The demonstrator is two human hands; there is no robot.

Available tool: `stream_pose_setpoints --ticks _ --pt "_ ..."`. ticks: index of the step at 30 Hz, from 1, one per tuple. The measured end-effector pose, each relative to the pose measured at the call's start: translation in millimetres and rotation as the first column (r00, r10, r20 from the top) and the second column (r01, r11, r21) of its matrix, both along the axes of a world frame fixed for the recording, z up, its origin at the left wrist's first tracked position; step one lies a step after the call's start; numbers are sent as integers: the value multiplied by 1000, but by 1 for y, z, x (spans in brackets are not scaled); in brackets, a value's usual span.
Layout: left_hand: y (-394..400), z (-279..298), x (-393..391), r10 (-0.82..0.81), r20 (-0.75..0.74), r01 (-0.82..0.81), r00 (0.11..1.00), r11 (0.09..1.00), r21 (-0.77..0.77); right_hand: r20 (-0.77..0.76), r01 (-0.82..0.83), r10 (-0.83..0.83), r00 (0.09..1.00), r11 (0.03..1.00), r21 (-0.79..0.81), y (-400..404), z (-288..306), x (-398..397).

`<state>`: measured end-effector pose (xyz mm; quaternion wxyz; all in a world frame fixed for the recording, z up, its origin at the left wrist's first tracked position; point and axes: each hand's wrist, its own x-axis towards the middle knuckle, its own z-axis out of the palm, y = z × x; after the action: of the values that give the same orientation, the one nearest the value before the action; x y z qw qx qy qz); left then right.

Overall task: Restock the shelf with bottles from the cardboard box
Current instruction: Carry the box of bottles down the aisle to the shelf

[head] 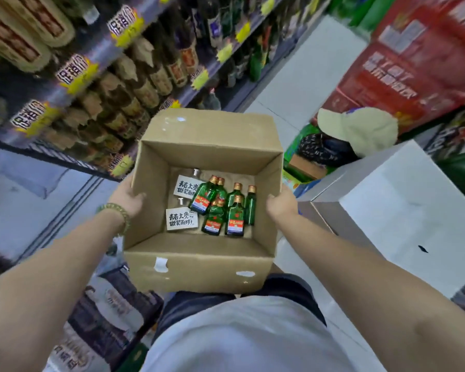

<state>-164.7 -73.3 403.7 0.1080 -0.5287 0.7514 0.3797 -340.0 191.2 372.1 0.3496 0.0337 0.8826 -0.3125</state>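
The green glass bottles (220, 208), maybe six or seven with gold caps and red-blue labels, are lying loose on the floor of the open cardboard box (199, 267), bunched toward its right wall. Two clear bottles with white handwritten-style labels (182, 219) sit against the left wall. Nearly all of them lie with necks pointing at the far wall, so their long axes run straight away from the person.

The box sits between the two hands and slightly ahead of them, bottles down below the rim. The left hand (128, 198), green bead bracelet on the wrist, grips the left wall with the thumb hooked over the edge. The right hand (279, 204) clasps the right wall the same way and is the closer one to the green bunch.

The shelf (97, 84), packed with dark bottles and yellow price tags, is off to the left. Both hands are busy carrying, so one probably has to let go before any bottle comes out.
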Motion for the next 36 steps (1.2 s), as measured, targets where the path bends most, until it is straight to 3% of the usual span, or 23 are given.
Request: stream_pose_setpoints --ticks 7,11,14,19,25,32,36 --pt "-43 -22 -50 -336 9 336 942 941 33 27 303 -305 952 951 68 3 -4 25" --pt "-60 -30 -87 -533 -2 533 846 846 1 17 473 -477 879 875 109 -1 -7 54" --pt "-63 -27 -110 -671 22 671 741 741 23 70 628 -637 768 770 115 -1 -9 75" --pt "-50 -28 -131 -763 48 761 645 647 54 118 782 -786 607 617 91 3 -9 115" --pt "-27 -35 -143 -836 101 836 540 546 47 124 846 -844 521 530 53 17 -9 147" --pt "9 -43 -157 -918 7 911 398 396 113 117 937 -940 321 333 108 16 -14 188" --pt "3 -45 -167 -940 78 936 333 339 95 132 961 -961 242 256 104 -3 -21 204"
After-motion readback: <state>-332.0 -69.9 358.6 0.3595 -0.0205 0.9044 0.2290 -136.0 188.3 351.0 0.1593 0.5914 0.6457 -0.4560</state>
